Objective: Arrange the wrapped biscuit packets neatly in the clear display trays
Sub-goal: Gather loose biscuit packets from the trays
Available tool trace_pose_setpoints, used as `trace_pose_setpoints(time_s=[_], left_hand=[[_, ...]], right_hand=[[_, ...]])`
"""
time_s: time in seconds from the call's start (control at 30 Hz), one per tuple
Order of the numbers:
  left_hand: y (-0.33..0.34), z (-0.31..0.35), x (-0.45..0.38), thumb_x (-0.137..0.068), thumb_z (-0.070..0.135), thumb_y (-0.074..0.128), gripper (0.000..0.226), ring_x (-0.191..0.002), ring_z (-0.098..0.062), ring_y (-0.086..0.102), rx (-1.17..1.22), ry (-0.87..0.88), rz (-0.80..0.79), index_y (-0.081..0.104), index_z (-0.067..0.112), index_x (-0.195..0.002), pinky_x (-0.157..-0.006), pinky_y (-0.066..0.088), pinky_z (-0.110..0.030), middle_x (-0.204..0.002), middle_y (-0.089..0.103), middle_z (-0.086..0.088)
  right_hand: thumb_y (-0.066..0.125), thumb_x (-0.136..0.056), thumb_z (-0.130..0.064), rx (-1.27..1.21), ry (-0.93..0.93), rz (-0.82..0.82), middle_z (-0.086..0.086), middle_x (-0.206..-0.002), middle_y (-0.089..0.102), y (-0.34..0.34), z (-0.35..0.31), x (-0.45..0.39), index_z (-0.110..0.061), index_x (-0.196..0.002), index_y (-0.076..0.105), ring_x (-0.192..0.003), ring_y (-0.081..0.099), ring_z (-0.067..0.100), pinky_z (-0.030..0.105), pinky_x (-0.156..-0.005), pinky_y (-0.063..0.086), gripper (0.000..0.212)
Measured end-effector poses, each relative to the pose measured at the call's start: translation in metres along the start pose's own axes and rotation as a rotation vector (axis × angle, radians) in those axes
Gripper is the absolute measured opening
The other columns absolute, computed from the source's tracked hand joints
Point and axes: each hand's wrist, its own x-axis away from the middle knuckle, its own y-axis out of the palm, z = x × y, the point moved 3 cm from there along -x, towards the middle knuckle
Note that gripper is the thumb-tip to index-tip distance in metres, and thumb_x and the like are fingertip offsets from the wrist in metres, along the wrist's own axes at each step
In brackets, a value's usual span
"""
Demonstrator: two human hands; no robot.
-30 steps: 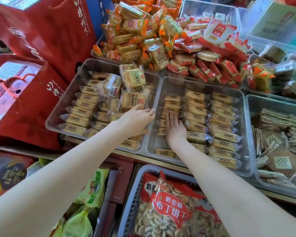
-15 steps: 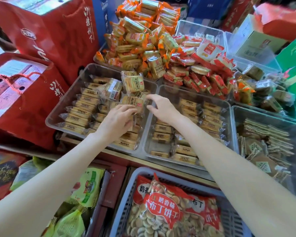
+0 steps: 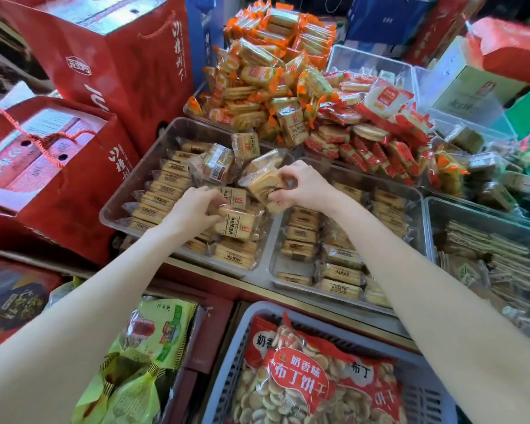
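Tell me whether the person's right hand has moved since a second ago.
Yes. The right hand left the middle clear plastic tray and crossed leftward over the tray divider; it now grips a clear-wrapped biscuit packet.

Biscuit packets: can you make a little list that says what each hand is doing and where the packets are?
left hand: grips a flat biscuit packet above the left clear tray
right hand: pinches a tilted packet over the left tray's right edge
left tray: neat rows at its left side, loose packets piled in the middle
middle tray: packets lying in rows
behind: orange-wrapped heap, red-wrapped heap
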Motion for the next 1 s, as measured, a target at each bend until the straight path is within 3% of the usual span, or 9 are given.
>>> trace_pose_setpoints(time_s=[0.1,0.17,0.23,0.33,0.4,0.5,0.7,0.83,1.0], left_hand=[[-0.016,0.021,-0.005,-0.081,0.012,0.071,0.027,-0.087,-0.011,0.057,0.22,0.062,0.08,0.064,0.013,-0.107,-0.079,0.043,-0.019,-0.096,0.059,0.002],[-0.022,0.035,-0.007,-0.079,0.012,0.073,0.027,-0.081,-0.002,0.059,0.299,0.11,0.082,0.065,0.015,-0.105,-0.073,0.042,-0.01,-0.092,0.06,0.006],[-0.023,0.046,-0.006,-0.079,0.01,0.073,0.026,-0.08,0.003,0.059,0.348,0.144,0.075,0.065,0.015,-0.103,-0.07,0.044,-0.006,-0.091,0.06,0.009],[-0.011,0.056,-0.003,-0.083,0.009,0.069,0.024,-0.083,0.004,0.059,0.412,0.139,0.034,0.064,0.012,-0.106,-0.07,0.045,-0.003,-0.095,0.064,0.007],[0.002,0.059,-0.002,-0.086,0.012,0.065,0.025,-0.087,0.003,0.06,0.398,0.116,-0.021,0.061,0.016,-0.11,-0.076,0.047,-0.006,-0.099,0.064,0.009],[0.026,0.062,-0.001,-0.088,0.011,0.063,0.035,-0.102,-0.009,0.06,0.238,0.126,-0.128,0.057,0.015,-0.122,-0.089,0.046,-0.019,-0.114,0.063,0.002],[0.059,0.063,0.003,-0.09,0.017,0.06,0.057,-0.126,-0.016,0.048,-0.172,0.281,-0.345,0.039,0.016,-0.143,-0.104,0.038,-0.028,-0.153,0.028,0.002],[0.061,0.062,-0.002,-0.093,0.025,0.056,0.061,-0.145,-0.018,0.012,-0.354,0.377,-0.394,0.029,0.019,-0.147,-0.116,0.017,-0.032,-0.157,0.017,0.003],[0.056,0.066,-0.01,-0.091,0.03,0.059,0.065,-0.146,-0.017,0.008,-0.472,0.407,-0.465,0.028,0.023,-0.148,-0.115,0.015,-0.033,-0.157,0.017,0.005]], right_hand=[[0.068,-0.085,-0.023,0.066,-0.066,-0.309,0.007,-0.138,0.035,0.005,-0.011,0.019,-0.011,-0.11,0.057,-0.121,0.037,0.02,0.024,-0.097,0.03,0.029],[0.068,-0.085,-0.016,0.109,-0.135,-0.266,0.013,-0.133,0.043,0.011,-0.018,0.027,-0.003,-0.109,0.056,-0.118,0.04,0.024,0.022,-0.088,0.032,0.03],[0.07,-0.083,-0.015,0.083,-0.177,-0.169,0.012,-0.119,0.05,0.012,-0.018,0.033,-0.001,-0.105,0.056,-0.105,0.046,0.024,0.029,-0.084,0.036,0.03],[0.074,-0.078,-0.014,0.042,-0.148,-0.184,0.006,-0.118,0.048,0.011,0.003,0.049,-0.013,-0.117,0.052,-0.101,0.048,0.018,0.027,-0.087,0.041,0.044],[0.072,-0.077,-0.01,0.012,-0.1,-0.233,-0.002,-0.105,0.05,0.009,0.022,0.063,-0.026,-0.117,0.042,-0.086,0.05,0.008,0.02,-0.074,0.043,0.053],[0.07,-0.077,-0.007,0.024,0.018,-0.303,-0.014,-0.093,0.049,0.011,0.046,0.075,-0.033,-0.121,0.034,-0.069,0.049,-0.005,0.01,-0.062,0.04,0.063],[0.071,-0.078,-0.014,0.09,0.113,-0.383,-0.007,-0.115,0.053,0.002,0.059,0.07,-0.034,-0.134,0.033,-0.091,0.056,0.008,0.027,-0.08,0.049,0.071],[0.069,-0.079,-0.015,0.284,0.109,-0.432,-0.001,-0.123,0.051,0.006,0.058,0.063,-0.027,-0.137,0.039,-0.087,0.051,0.007,0.021,-0.074,0.042,0.066],[0.066,-0.084,-0.017,0.322,0.097,-0.473,0.003,-0.134,0.048,0.044,0.053,0.035,-0.016,-0.138,0.041,-0.112,0.047,0.016,0.03,-0.091,0.044,0.06]])
